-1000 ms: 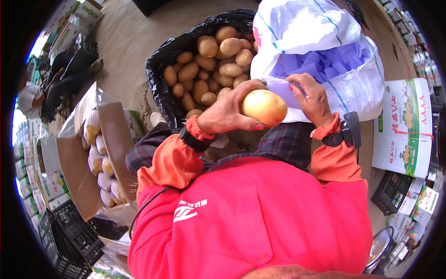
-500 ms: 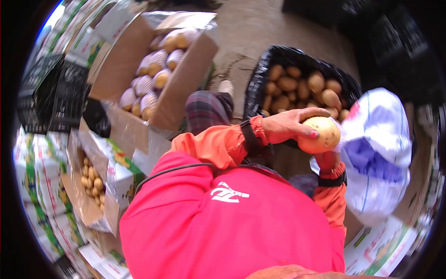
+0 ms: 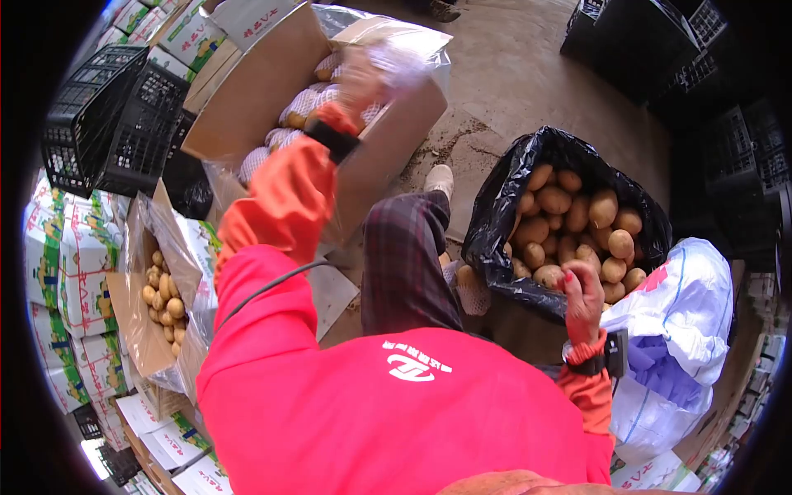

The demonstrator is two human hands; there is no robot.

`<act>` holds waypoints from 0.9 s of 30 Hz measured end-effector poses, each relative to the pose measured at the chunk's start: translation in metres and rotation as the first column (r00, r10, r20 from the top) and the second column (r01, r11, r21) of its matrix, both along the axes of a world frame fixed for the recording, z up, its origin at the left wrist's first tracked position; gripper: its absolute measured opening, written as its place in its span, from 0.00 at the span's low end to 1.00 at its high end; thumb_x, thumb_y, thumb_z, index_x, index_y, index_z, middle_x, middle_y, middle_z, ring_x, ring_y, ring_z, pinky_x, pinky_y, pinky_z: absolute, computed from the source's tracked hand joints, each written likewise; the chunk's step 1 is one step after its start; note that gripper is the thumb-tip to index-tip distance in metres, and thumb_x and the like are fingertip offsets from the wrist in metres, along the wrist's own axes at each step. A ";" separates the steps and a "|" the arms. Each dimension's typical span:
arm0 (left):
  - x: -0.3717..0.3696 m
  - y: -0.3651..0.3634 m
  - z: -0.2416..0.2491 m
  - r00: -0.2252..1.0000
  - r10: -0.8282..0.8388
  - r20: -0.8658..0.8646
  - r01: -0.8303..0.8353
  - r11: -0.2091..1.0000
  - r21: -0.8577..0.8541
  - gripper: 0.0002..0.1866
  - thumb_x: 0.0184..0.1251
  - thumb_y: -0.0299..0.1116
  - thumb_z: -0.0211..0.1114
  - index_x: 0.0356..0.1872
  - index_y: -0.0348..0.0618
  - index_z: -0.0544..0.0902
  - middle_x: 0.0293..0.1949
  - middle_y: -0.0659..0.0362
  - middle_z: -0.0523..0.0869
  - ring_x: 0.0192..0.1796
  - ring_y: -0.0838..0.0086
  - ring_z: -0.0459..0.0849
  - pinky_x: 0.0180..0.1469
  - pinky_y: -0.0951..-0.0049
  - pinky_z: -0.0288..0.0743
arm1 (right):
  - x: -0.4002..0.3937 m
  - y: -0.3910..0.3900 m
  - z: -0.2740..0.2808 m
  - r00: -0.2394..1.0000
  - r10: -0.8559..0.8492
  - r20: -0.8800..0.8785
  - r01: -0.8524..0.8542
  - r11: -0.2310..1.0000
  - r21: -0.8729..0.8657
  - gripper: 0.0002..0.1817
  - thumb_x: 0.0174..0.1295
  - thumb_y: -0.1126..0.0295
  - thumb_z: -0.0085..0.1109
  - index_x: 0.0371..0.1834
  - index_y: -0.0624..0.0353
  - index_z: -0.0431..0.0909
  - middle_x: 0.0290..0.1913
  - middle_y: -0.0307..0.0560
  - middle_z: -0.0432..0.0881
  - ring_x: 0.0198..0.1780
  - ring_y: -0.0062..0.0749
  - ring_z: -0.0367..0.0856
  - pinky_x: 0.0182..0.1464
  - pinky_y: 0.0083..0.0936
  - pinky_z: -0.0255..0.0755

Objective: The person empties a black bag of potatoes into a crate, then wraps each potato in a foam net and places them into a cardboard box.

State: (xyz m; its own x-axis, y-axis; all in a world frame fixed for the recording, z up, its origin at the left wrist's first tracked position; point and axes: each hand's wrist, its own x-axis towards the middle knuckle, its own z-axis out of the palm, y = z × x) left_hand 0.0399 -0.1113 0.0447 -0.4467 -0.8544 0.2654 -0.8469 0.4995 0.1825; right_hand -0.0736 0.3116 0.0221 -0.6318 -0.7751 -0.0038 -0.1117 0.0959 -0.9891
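My left hand (image 3: 360,80), smeared by motion, is over the open cardboard box (image 3: 404,140) at upper left. It grips a potato in a pale foam net (image 3: 400,66), also blurred. Below it, several net-wrapped potatoes (image 3: 302,106) lie in rows in the box, partly hidden by my forearm. My right hand (image 3: 584,305) is at the near edge of a crate lined with a black plastic bag (image 3: 503,177). Its fingers are curled in, and nothing shows between them. Bare brown potatoes (image 3: 577,213) fill the liner.
A white woven sack (image 3: 689,289) holding purple foam nets stands right of my right hand. At left are a smaller box of little potatoes (image 3: 165,301), black plastic crates (image 3: 140,124) and stacked printed cartons (image 3: 87,264). A netted potato (image 3: 473,293) lies beside my leg.
My left hand has carried the potato from beside the sack across to the cardboard box. My right hand has come away from the potato and now shows by the black liner. The view has shifted.
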 end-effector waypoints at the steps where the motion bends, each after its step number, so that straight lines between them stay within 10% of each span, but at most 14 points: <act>1: 0.018 -0.069 -0.034 0.691 -0.634 -0.347 0.375 0.725 -0.577 0.26 0.51 0.36 0.67 0.51 0.40 0.69 0.34 0.51 0.76 0.33 0.62 0.78 0.40 0.65 0.75 | -0.005 0.013 -0.011 0.998 -0.055 0.040 0.055 0.998 -0.002 0.05 0.64 0.73 0.46 0.39 0.63 0.69 0.29 0.38 0.72 0.30 0.17 0.70 0.36 0.14 0.68; 4: 0.052 -0.148 -0.047 0.936 -0.133 -0.325 0.084 0.983 -0.163 0.31 0.43 0.24 0.60 0.56 0.50 0.68 0.52 0.47 0.70 0.55 0.54 0.68 0.58 0.60 0.63 | -0.013 0.047 -0.025 0.970 -0.235 0.061 0.228 0.968 0.106 0.05 0.64 0.72 0.46 0.38 0.61 0.70 0.27 0.38 0.71 0.28 0.18 0.69 0.34 0.15 0.68; 5: 0.064 -0.165 -0.071 0.966 -0.217 -0.137 0.162 0.930 -0.330 0.32 0.45 0.24 0.56 0.58 0.48 0.65 0.51 0.48 0.71 0.56 0.53 0.67 0.59 0.60 0.62 | -0.015 0.054 -0.022 0.969 -0.248 0.015 0.244 0.961 0.132 0.06 0.64 0.71 0.46 0.39 0.61 0.70 0.27 0.37 0.71 0.28 0.18 0.69 0.34 0.15 0.67; 7: 0.100 -0.275 -0.184 0.958 -0.255 -0.130 0.275 0.947 0.165 0.26 0.51 0.26 0.54 0.57 0.39 0.68 0.53 0.46 0.73 0.59 0.56 0.68 0.62 0.65 0.58 | -0.015 0.067 -0.017 0.950 -0.309 -0.038 0.311 0.932 0.188 0.07 0.64 0.71 0.45 0.38 0.62 0.71 0.27 0.37 0.71 0.28 0.18 0.69 0.34 0.16 0.67; 8: 0.088 -0.237 -0.141 0.967 -0.247 -0.066 0.256 0.931 0.259 0.24 0.54 0.27 0.53 0.55 0.35 0.70 0.56 0.46 0.71 0.60 0.60 0.68 0.62 0.67 0.58 | -0.019 0.073 -0.017 0.937 -0.346 -0.051 0.349 0.915 0.201 0.07 0.64 0.71 0.45 0.38 0.62 0.71 0.27 0.38 0.72 0.28 0.18 0.69 0.34 0.16 0.67; 12: 0.070 -0.259 -0.121 0.845 -0.267 0.463 0.234 0.964 0.128 0.24 0.56 0.31 0.52 0.57 0.41 0.69 0.56 0.48 0.72 0.60 0.61 0.69 0.63 0.69 0.58 | -0.026 0.103 -0.022 0.886 -0.457 -0.076 0.461 0.854 0.240 0.07 0.63 0.71 0.48 0.38 0.63 0.72 0.26 0.37 0.72 0.29 0.17 0.70 0.34 0.15 0.66; 15: -0.001 -0.149 -0.075 0.910 -0.399 0.108 0.403 0.915 -0.012 0.21 0.58 0.35 0.50 0.54 0.49 0.74 0.50 0.52 0.78 0.54 0.62 0.75 0.58 0.69 0.66 | -0.026 0.121 -0.028 0.865 -0.499 -0.053 0.497 0.839 0.222 0.07 0.63 0.70 0.49 0.38 0.62 0.73 0.27 0.36 0.73 0.29 0.17 0.70 0.34 0.15 0.67; 20: -0.131 0.098 -0.044 0.497 -0.789 -0.361 0.819 0.288 0.497 0.17 0.57 0.30 0.58 0.50 0.48 0.76 0.44 0.54 0.80 0.44 0.69 0.79 0.47 0.72 0.71 | -0.021 0.161 -0.027 0.812 -0.583 -0.013 0.580 0.806 0.115 0.06 0.64 0.70 0.49 0.37 0.60 0.73 0.24 0.35 0.72 0.27 0.16 0.70 0.29 0.14 0.64; 22: -0.172 0.164 -0.076 0.047 -0.930 -0.364 0.922 -0.100 0.373 0.20 0.54 0.28 0.60 0.51 0.41 0.73 0.49 0.53 0.77 0.52 0.65 0.75 0.54 0.71 0.67 | -0.023 0.184 -0.020 0.784 -0.620 0.014 0.619 0.784 0.044 0.06 0.63 0.69 0.49 0.36 0.60 0.73 0.23 0.35 0.72 0.26 0.16 0.69 0.29 0.14 0.63; 24: -0.207 0.225 -0.111 -0.088 -0.966 -0.245 0.905 -0.180 0.386 0.25 0.51 0.39 0.62 0.51 0.40 0.73 0.52 0.49 0.73 0.54 0.57 0.72 0.56 0.66 0.66 | -0.024 0.206 -0.010 0.689 -0.720 -0.087 0.725 0.685 0.070 0.07 0.64 0.68 0.49 0.36 0.59 0.73 0.23 0.35 0.72 0.25 0.15 0.69 0.28 0.14 0.63; 27: -0.255 0.293 -0.141 0.051 -0.940 -0.337 0.907 -0.098 0.409 0.30 0.51 0.42 0.62 0.55 0.40 0.68 0.55 0.47 0.70 0.55 0.54 0.71 0.56 0.64 0.67 | -0.031 0.239 -0.004 0.579 -0.753 -0.314 0.813 0.561 0.153 0.07 0.61 0.69 0.52 0.35 0.62 0.74 0.24 0.37 0.74 0.26 0.19 0.71 0.29 0.17 0.65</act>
State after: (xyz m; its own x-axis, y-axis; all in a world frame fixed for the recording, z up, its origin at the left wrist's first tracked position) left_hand -0.2147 0.1818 -0.0963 -0.9086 0.4170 0.0258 0.3341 0.6881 0.6442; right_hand -0.1045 0.5510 0.0184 -0.9962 0.0420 0.0756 -0.0464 0.4780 -0.8772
